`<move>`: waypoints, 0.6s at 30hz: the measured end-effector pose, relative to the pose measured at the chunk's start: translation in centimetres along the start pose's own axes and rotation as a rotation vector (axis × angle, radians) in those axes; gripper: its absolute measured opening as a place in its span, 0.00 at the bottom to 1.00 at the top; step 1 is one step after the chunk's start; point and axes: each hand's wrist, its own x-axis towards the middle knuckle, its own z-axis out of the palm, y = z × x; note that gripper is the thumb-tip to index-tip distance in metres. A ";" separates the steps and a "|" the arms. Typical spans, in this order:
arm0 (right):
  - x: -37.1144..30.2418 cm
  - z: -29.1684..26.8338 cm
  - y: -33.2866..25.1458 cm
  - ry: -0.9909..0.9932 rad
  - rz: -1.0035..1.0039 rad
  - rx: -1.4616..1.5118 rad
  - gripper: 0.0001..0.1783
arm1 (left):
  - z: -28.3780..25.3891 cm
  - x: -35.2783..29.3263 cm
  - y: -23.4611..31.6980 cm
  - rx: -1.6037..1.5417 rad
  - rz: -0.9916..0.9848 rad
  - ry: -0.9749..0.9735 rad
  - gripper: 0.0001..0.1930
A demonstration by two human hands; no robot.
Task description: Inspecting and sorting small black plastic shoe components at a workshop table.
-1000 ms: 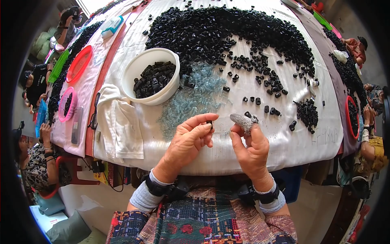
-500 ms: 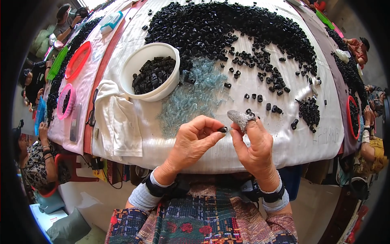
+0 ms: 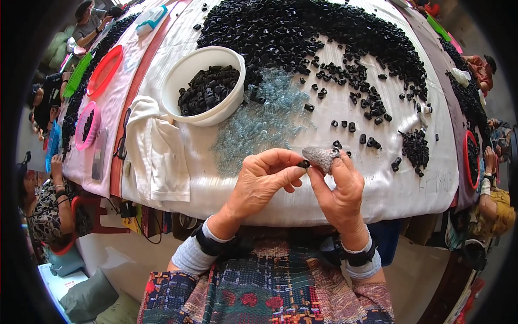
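Hands (image 3: pixel 260 181) (image 3: pixel 344 197) apparently both touch one black piece (image 3: pixel 304 163)

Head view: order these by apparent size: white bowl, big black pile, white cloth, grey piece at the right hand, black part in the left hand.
1. Big black pile
2. White bowl and white cloth: too alike to rank
3. Grey piece at the right hand
4. Black part in the left hand

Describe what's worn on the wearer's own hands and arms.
The left hand has no glove; the right hand wears a grey, knitted-looking cover on one finger. Around each wrist is a black strap over a light grey cuff. No printed markings can be made out on the straps or cuffs.
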 end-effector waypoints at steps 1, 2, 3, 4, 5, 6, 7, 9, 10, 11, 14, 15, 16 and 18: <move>-0.1 0.0 -0.2 -0.001 0.000 0.001 0.12 | 0.0 0.0 0.0 0.003 -0.007 0.004 0.09; -0.2 0.2 -0.4 0.034 0.049 0.017 0.11 | 0.0 0.0 -0.1 0.005 -0.014 0.007 0.10; -0.2 0.3 -0.5 0.069 0.099 0.032 0.11 | -0.1 0.0 -0.1 0.004 -0.014 0.008 0.10; -0.3 0.2 -0.3 0.068 0.099 0.031 0.11 | -0.2 0.0 -0.1 0.000 -0.025 0.014 0.10; -0.4 0.0 0.0 0.116 0.067 -0.016 0.10 | -0.2 0.1 0.0 -0.006 -0.035 0.017 0.10; -0.5 -0.4 0.3 0.164 0.036 -0.064 0.10 | -0.2 0.1 0.1 -0.009 -0.035 0.012 0.10; -0.4 -0.9 0.5 0.164 0.036 -0.070 0.10 | -0.2 0.1 0.2 -0.030 -0.055 0.026 0.09; 0.0 -2.3 0.9 0.136 0.060 -0.190 0.09 | -0.4 -0.1 0.3 -0.058 -0.076 0.039 0.09; -0.1 -2.8 1.6 0.105 0.087 -0.183 0.08 | -0.6 -0.3 0.4 -0.090 -0.103 0.051 0.09; -0.4 -3.1 2.0 0.105 0.087 -0.194 0.08 | -0.8 -0.2 0.4 -0.122 -0.130 0.057 0.09; -1.0 -3.7 3.0 0.067 0.193 -0.231 0.06 | -0.8 -0.1 0.2 -0.129 -0.147 0.028 0.08; -1.3 -3.8 3.3 0.067 0.194 -0.238 0.06 | -0.8 -0.1 0.2 -0.123 -0.159 0.020 0.08; -1.6 -3.9 3.7 0.068 0.160 -0.296 0.06 | -0.7 -0.1 0.3 -0.127 -0.160 0.016 0.08; -2.0 -4.0 4.4 0.070 0.125 -0.359 0.06 | -0.7 -0.1 0.2 -0.102 -0.154 -0.003 0.09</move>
